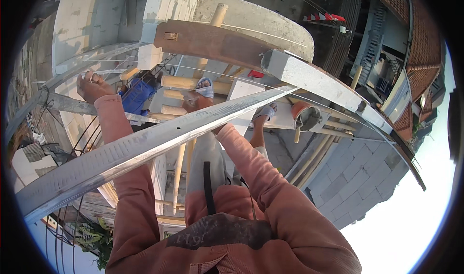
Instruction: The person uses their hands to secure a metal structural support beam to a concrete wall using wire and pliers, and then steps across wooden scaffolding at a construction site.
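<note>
A long grey metal bar (116,158) runs diagonally from lower left to upper right across my body. My left hand (95,86) is raised beyond the bar, its fingers curled beside another grey metal piece (70,102) with thin wire near it; what they hold, if anything, is too small to tell. My left forearm passes under the long bar. My right hand (221,128) is at the underside of the long bar, mostly hidden behind it, so its fingers do not show.
My sandalled feet (266,112) are among bamboo poles (178,177) and pale boards. A rusty plank (212,42), concrete beam (314,75), mortar bucket (306,117), blue object (135,97), block wall (65,22), rebar and taut string surround me. Tiled roofs (418,51) lie beyond.
</note>
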Motion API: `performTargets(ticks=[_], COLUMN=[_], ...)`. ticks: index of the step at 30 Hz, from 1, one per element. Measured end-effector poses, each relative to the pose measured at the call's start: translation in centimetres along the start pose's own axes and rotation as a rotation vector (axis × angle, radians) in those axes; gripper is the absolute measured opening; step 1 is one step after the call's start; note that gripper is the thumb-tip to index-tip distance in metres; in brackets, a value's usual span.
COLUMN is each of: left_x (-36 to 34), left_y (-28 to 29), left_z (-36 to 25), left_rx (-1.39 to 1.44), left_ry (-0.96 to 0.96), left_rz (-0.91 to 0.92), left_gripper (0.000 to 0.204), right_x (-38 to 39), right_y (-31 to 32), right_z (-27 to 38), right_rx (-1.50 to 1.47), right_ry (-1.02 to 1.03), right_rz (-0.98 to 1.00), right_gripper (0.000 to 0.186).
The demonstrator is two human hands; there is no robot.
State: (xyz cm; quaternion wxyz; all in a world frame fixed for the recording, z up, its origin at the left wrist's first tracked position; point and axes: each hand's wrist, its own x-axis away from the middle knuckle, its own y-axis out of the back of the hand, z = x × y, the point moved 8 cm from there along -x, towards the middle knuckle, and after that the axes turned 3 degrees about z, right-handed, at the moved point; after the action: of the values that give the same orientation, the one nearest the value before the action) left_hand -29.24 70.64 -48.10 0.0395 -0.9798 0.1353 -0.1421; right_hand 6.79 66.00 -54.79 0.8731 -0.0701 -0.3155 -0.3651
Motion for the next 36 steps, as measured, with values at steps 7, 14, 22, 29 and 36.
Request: performTargets(ticks=[7,14,22,29,36], left_x=[-13.2,-11.5,2.0,6.8,7.0], left_y=[8.9,5.6,0.5,-1.7,-2.1], left_z=[1.5,4.8,-2.3,-2.6,-3.4], left_rx=[-0.46,-0.316,0.219,0.35,0.475], left_ry=[-0.28,-0.245,0.021,0.048,0.048], left_rz=[0.274,0.282,0.0,-0.045,0.024], left_gripper=[0.028,0.038,0.03,0.027,0.028], right_x=[3.6,5.7,4.7,-4.4,-9.5], right_y=[-3.8,-2.9,-3.2,-0.7,-2.5], right_z=[4.8,-0.7,0.7,13.0,19.2], right_rx=[0.279,0.187,0.091,-0.588,-1.161], right_ry=[-0.086,-0.023,-0.166,0.147,0.174], right_rz=[0.181,0.025,0.061,-0.127,0.046], right_gripper=[0.038,0.035,0.039,0.059,0.059])
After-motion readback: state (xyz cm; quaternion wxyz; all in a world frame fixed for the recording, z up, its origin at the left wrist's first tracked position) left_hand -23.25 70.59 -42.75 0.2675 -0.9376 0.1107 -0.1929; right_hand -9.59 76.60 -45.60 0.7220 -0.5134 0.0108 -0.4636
